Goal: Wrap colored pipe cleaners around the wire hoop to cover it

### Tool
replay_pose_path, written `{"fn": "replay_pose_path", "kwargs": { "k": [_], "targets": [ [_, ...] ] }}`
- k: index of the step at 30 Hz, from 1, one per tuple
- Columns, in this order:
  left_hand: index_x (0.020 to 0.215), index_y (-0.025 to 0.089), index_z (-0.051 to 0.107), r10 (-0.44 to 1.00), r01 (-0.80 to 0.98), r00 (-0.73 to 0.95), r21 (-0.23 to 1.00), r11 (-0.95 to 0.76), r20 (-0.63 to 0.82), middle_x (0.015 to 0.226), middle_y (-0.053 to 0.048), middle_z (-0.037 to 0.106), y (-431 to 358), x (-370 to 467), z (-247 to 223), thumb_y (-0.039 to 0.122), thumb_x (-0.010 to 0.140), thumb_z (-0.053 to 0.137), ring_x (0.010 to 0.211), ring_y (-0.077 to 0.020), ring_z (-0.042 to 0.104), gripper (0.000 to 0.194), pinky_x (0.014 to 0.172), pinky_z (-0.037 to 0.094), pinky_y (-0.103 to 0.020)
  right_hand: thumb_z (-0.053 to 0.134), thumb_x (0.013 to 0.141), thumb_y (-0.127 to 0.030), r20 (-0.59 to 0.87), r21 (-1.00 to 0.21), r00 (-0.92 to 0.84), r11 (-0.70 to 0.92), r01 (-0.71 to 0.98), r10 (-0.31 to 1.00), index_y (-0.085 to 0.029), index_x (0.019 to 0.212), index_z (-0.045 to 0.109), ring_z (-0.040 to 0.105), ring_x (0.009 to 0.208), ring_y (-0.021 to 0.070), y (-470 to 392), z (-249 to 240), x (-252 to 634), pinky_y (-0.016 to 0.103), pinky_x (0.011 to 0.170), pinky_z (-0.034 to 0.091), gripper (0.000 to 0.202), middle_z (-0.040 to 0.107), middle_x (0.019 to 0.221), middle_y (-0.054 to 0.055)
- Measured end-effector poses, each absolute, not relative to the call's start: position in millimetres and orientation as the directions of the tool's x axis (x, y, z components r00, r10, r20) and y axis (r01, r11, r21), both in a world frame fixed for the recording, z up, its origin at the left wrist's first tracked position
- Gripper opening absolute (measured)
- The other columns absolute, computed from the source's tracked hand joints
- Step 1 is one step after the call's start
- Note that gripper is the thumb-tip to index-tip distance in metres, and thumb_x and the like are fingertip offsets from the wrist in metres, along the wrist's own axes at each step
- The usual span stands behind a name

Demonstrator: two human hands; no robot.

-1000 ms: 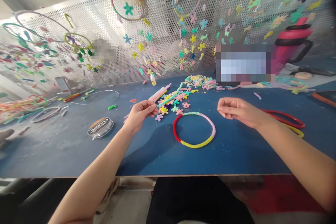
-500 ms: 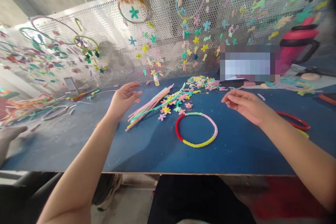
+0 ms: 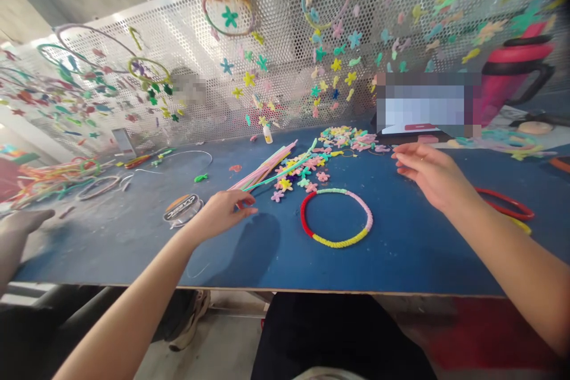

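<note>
A ring wrapped in red, yellow, pink and mint (image 3: 337, 244) lies flat on the blue table (image 3: 285, 267) between my hands. My left hand (image 3: 227, 212) is over the table left of the ring, fingers apart and holding nothing, by the near end of a bundle of pastel pipe cleaners (image 3: 267, 167). To the right, my right hand (image 3: 423, 169) hovers with loosely spread fingers and nothing in them. Small fuzzy flowers (image 3: 285, 184) lie behind the ring, with a heap of pastel pieces (image 3: 341, 138) farther back.
A line spool (image 3: 182, 210) sits left of my left hand. Red ring (image 3: 507, 205) at right; small bottle (image 3: 267, 134), blurred screen (image 3: 425, 110) and pink tumbler (image 3: 507, 80) at the back. Another person's hand (image 3: 29, 221) is at far left. Decorations hang on perforated metal (image 3: 276, 41).
My left hand has come down and nearer, toward the table, uncovering the spool and a green piece. My right hand has shifted slightly right. The view has moved a little.
</note>
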State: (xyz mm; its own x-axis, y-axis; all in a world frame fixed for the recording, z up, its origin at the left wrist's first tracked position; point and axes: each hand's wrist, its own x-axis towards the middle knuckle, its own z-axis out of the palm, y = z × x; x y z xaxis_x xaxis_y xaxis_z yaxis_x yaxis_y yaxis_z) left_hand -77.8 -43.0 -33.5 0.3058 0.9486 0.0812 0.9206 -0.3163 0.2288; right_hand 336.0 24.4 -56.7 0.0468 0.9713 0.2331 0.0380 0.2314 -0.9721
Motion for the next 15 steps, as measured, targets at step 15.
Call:
{"fn": "replay_pose_path", "kwargs": {
  "k": [15],
  "targets": [
    [0.086,0.023,0.066,0.847,0.897,0.439,-0.203,-0.393,0.302,0.085,-0.006,0.067,3,-80,-16,0.019,0.081,0.044,0.086,-0.0208,0.060,0.023,0.072,0.044,-0.027,0.067,0.070,-0.039,0.169,-0.980,-0.037,0.172,0.097,0.985,-0.022,0.086,0.061,0.048,0.067,0.0098,23,-59,334,0.023,0.061,0.042,0.024,0.058,0.084,0.000]
  ]
}}
